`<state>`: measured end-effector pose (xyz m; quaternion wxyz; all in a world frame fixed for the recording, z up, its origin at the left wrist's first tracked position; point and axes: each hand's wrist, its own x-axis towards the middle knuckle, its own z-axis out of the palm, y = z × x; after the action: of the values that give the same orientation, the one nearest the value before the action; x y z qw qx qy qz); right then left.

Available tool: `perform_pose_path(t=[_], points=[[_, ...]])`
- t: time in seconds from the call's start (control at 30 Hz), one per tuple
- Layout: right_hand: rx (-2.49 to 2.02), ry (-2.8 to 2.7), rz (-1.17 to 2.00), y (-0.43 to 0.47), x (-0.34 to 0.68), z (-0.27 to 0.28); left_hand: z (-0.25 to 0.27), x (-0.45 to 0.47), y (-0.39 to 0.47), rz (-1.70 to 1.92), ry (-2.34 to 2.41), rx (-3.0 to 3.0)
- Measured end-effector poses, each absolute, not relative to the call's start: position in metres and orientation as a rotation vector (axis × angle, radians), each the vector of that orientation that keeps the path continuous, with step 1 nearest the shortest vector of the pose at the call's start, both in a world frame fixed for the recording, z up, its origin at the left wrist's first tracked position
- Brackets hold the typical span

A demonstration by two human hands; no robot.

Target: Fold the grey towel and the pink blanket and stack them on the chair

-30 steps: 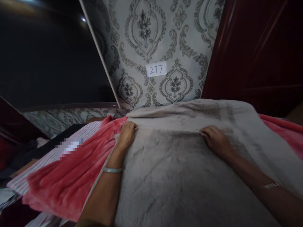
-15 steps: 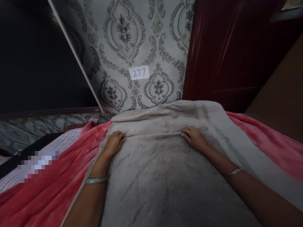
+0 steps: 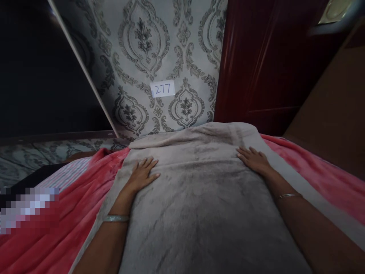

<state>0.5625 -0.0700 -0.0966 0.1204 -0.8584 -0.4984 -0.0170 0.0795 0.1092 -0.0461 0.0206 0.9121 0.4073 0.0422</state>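
Head view: left hand (image 3: 142, 174) flat, fingers spread, palm down on grey plush blanket (image 3: 199, 213) near its left edge; gripping nothing. Right hand (image 3: 254, 160) likewise flat and open, palm pressed on same blanket near its right edge; holding nothing. Bangle on each wrist.

Grey blanket spread lengthwise down centre of frame, on top of pink blanket (image 3: 71, 213), far end bunched up against patterned wall (image 3: 148, 49). Faint crease line across the pile between the two hands.

Step in hand, by the look of it: smoothing the pile flat. Best done with even palm pressure, both hands kept level with each other, strokes outward toward the edges so the crease gets pushed off rather than trapped. Worth keeping the layer beneath from dragging along.

Around: paper label (image 3: 162, 89) reading 277 stuck to wall. Dark red cabinet door (image 3: 256, 68) right of wall, close behind far end of blanket. Dark panel with pale frame (image 3: 82, 72) left. Striped cloth (image 3: 68, 176) under pink blanket at left.

In the way: bunched far end jammed against wall, little room to stroke forward.
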Motion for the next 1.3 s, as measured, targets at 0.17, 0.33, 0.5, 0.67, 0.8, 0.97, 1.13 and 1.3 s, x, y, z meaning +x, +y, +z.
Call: perform_pose_path(t=[0.17, 0.33, 0.5, 0.67, 0.8, 0.97, 1.13, 1.3], points=[[-2.645, -1.187, -0.159, -0.092, 0.586, -0.091, -0.053, 0.080, 0.118, 0.151, 1.383, 2.810], [-2.344, -1.568, -0.283, -0.084, 0.566, -0.086, -0.061, 0.080, 0.121, 0.292, 1.369, 2.899], [-2.527, -1.516, -0.091, -0.077, 0.557, -0.088, -0.056, 0.082, 0.117, 0.296, 1.362, 2.900], [-2.501, -1.391, -0.293, -0.079, 0.554, -0.092, -0.054, 0.082, 0.114, 0.340, 1.356, 2.856], [-2.260, -1.337, -0.495, -0.063, 0.560, -0.080, -0.059, 0.080, 0.115, 0.545, 1.368, 2.807], [-2.023, -1.335, -0.572, -0.013, 0.585, -0.042, -0.036, 0.090, 0.137, 0.680, 1.523, 2.773], [-2.173, -1.312, -0.415, 0.027, 0.603, -0.030, 0.003, 0.125, 0.184, 0.381, 1.845, 2.683], [-2.270, -1.268, -0.404, 0.038, 0.607, -0.046, 0.013, 0.162, 0.228, 0.329, 1.882, 2.659]])
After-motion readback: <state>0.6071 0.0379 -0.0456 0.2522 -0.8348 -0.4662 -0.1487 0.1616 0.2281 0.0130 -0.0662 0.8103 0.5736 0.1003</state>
